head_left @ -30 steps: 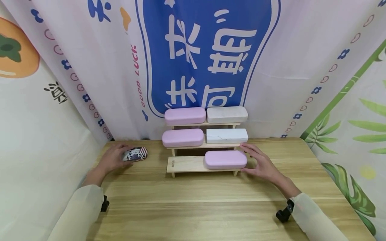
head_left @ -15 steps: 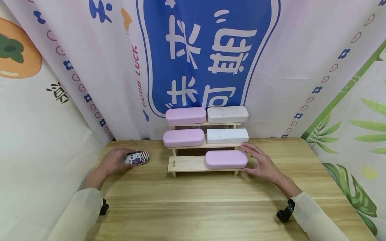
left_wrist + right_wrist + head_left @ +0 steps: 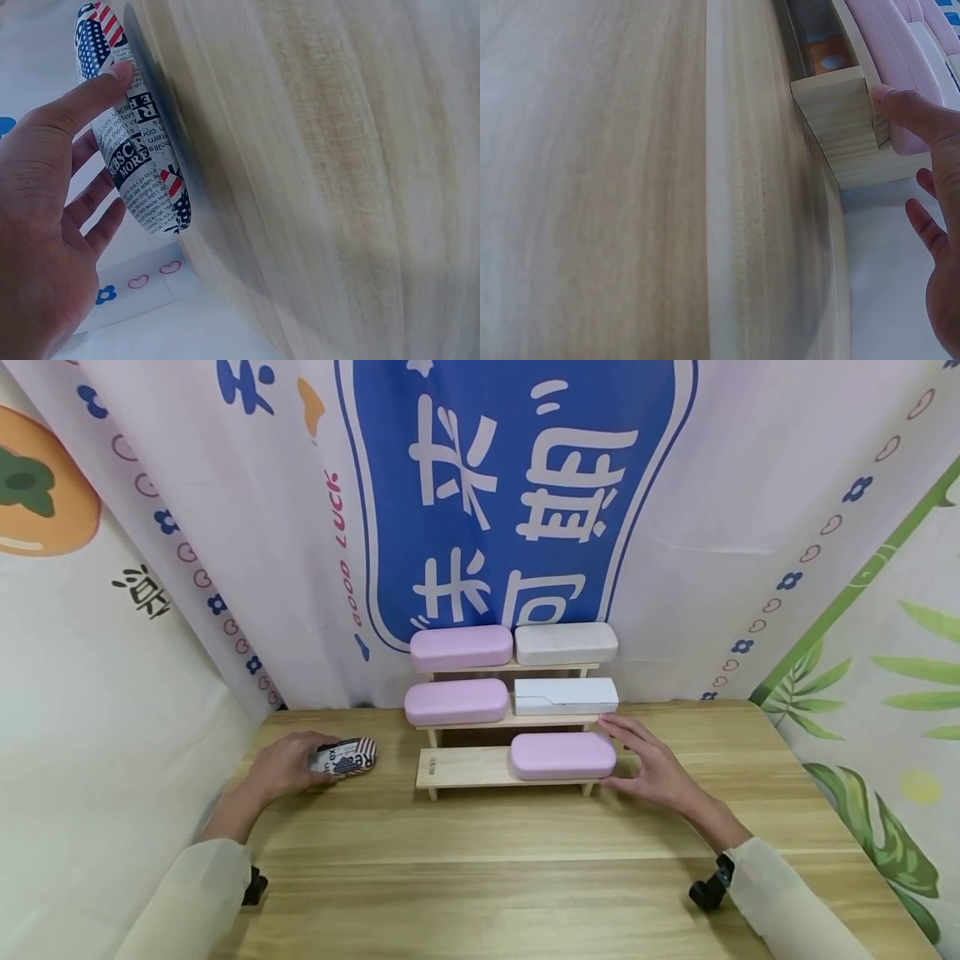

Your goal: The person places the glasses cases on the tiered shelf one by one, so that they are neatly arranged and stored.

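Observation:
A glasses case (image 3: 343, 758) with newsprint lettering and a stars-and-stripes pattern lies at the left of the table. My left hand (image 3: 288, 767) holds it, the thumb on its near face and the fingers behind, as the left wrist view shows. A three-tier wooden stand (image 3: 463, 768) is at the middle back. My right hand (image 3: 654, 768) touches its right end; the thumb meets the lowest tier beside a pink glasses case (image 3: 562, 756), and a fingertip reaches the middle tier. In the right wrist view, the right thumb (image 3: 911, 109) rests at the shelf edge.
On the middle tier are a pink case (image 3: 456, 702) and a white flap case (image 3: 566, 697). The top tier bears another pink case (image 3: 461, 647) and a whitish case (image 3: 566, 644). A printed curtain (image 3: 675, 577) hangs behind the wooden table (image 3: 480, 877).
My left hand and the patterned glasses case have shifted slightly toward the right and nearer to me. The right hand and the stand have hardly moved.

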Demonstrator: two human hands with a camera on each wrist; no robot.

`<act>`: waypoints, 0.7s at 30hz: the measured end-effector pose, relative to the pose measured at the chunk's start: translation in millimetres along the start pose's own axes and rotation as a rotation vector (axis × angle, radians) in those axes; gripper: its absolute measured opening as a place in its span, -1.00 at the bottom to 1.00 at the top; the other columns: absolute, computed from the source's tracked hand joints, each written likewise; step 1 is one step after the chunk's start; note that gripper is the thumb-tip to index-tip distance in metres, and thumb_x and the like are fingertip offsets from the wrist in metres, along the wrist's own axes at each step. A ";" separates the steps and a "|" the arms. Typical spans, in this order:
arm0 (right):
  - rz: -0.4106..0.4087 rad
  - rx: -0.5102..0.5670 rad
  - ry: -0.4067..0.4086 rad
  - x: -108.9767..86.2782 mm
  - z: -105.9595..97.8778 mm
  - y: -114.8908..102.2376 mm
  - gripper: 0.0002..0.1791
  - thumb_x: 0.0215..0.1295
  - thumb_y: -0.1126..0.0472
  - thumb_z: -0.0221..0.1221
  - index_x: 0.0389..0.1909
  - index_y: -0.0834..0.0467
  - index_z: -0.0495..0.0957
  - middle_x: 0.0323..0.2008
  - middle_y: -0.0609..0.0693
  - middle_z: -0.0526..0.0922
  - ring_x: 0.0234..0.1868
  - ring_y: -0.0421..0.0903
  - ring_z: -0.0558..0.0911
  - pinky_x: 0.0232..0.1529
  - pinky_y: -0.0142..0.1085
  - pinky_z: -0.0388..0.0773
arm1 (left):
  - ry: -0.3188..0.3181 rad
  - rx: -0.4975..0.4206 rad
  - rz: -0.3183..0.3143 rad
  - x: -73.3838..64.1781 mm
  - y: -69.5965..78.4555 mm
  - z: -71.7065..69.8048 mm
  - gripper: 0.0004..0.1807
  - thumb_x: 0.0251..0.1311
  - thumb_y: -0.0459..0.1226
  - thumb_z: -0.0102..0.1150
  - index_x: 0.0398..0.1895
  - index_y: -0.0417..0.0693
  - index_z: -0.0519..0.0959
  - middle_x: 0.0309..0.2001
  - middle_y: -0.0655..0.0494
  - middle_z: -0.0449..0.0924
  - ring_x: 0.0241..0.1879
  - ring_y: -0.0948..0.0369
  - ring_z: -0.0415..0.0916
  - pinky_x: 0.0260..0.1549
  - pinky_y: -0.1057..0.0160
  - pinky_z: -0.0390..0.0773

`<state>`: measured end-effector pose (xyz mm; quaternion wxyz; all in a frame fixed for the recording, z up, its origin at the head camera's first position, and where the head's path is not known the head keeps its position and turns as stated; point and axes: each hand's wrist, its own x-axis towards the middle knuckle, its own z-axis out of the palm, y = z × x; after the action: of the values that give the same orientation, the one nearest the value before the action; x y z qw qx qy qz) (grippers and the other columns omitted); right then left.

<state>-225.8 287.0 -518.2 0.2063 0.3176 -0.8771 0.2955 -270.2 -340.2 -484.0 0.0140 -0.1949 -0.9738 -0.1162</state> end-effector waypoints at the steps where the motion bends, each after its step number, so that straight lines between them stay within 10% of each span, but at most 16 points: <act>1: -0.006 0.006 0.005 0.3 0.3 0.2 0.14 -0.24 0.27 0.73 0.50 0.19 0.44 0.51 0.18 0.45 0.44 0.26 0.47 0.55 -0.63 0.06 | 0.000 -0.001 0.002 -0.8 1.0 -0.1 -0.26 0.01 -0.03 0.65 0.30 -0.05 0.64 0.22 -0.25 0.70 0.15 -0.25 0.66 0.01 -0.30 0.68; 21: 0.007 0.003 -0.007 -0.3 -0.1 1.9 0.16 -0.23 0.26 0.73 0.53 0.17 0.41 0.51 0.17 0.45 0.45 0.19 0.48 0.52 -0.64 0.09 | 0.061 -0.030 0.048 -13.6 36.4 -21.6 -0.27 -0.04 -0.07 0.66 0.29 0.08 0.67 0.23 -0.15 0.71 0.15 -0.15 0.66 -0.10 -0.14 0.69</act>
<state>-226.9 288.4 -519.0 0.2017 0.3160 -0.8785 0.2961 -244.1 -317.7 -456.0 0.0434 -0.2145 -0.9662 -0.1362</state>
